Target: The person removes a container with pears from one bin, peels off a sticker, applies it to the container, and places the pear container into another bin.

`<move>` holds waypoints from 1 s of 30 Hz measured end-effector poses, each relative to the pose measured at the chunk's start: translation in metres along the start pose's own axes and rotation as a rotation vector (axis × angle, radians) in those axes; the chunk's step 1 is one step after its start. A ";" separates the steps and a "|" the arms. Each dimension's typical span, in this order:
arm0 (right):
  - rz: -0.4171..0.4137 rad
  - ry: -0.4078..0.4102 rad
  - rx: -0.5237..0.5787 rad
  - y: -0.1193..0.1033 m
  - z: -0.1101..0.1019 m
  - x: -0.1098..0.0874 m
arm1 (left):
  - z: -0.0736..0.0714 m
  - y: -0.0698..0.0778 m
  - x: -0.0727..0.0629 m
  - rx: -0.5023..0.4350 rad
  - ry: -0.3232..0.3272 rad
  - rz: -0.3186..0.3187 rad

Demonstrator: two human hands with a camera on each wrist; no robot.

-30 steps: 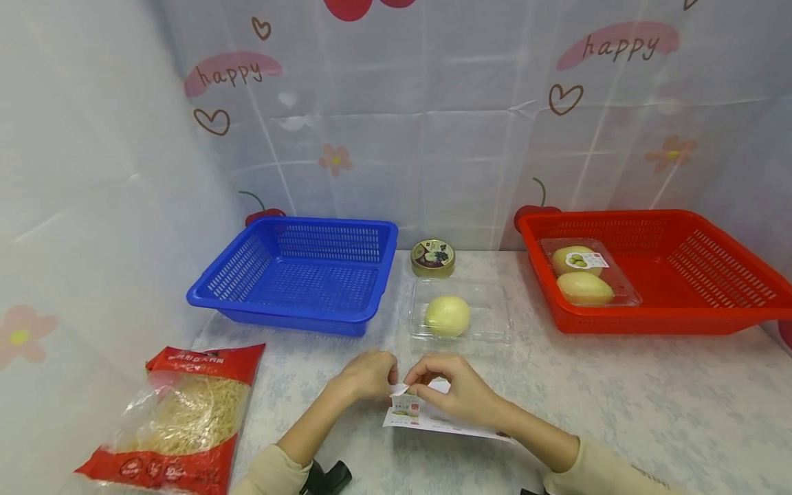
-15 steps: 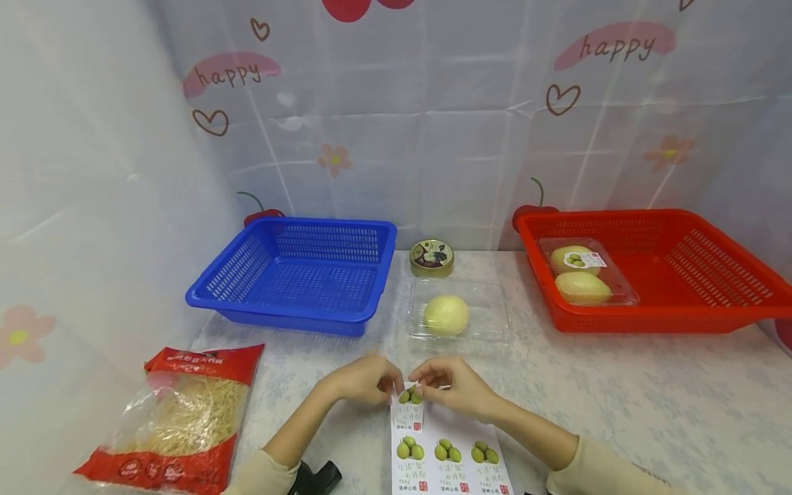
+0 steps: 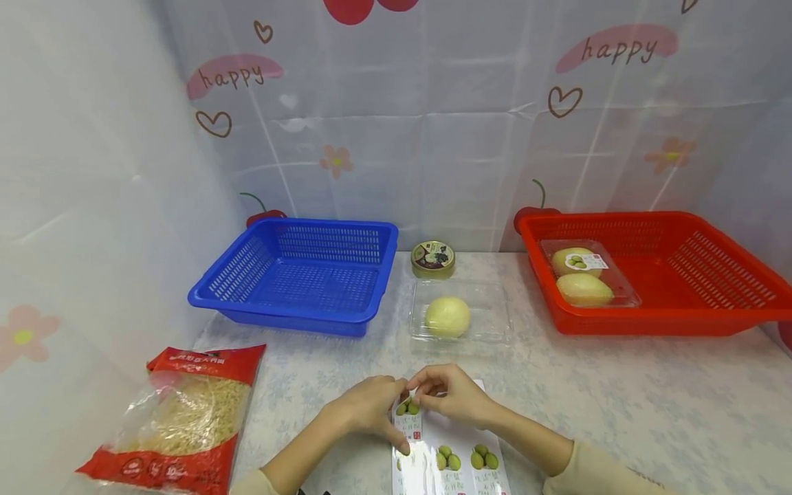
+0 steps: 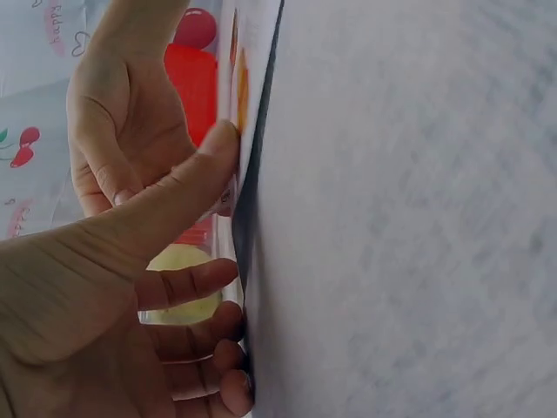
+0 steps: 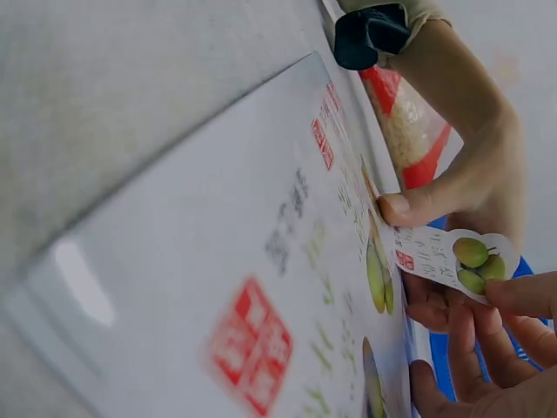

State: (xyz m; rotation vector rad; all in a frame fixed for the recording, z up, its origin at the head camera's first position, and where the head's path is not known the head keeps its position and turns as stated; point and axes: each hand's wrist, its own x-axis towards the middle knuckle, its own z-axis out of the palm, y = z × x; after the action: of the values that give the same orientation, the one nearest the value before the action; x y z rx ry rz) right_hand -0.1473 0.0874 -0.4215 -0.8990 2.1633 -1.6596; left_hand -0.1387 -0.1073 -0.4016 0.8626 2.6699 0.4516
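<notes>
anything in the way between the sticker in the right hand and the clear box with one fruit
Nothing visible blocks the way: the right hand pinches the sticker, with the left hand close by, and past them only tabletop shows before the clear box.

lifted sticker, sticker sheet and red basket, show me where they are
Lifted sticker (image 5: 442, 259): right wrist view, middle of its printed face.
Sticker sheet (image 3: 456, 433): head view, bare white middle.
Red basket (image 3: 650, 323): head view, front wall.
</notes>
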 end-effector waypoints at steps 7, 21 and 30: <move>0.008 -0.023 0.049 -0.002 0.001 -0.003 | 0.002 0.004 0.000 0.019 0.003 -0.046; -0.096 -0.011 0.091 0.005 0.003 -0.008 | 0.004 0.003 -0.001 0.085 -0.001 -0.032; -0.119 0.017 0.069 0.008 0.005 -0.010 | 0.007 0.001 -0.002 0.094 0.009 -0.019</move>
State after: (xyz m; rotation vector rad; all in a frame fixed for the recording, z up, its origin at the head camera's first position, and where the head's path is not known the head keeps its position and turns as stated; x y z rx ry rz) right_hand -0.1394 0.0907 -0.4324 -1.0147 2.0862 -1.7920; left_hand -0.1340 -0.1071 -0.4070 0.8625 2.7241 0.3284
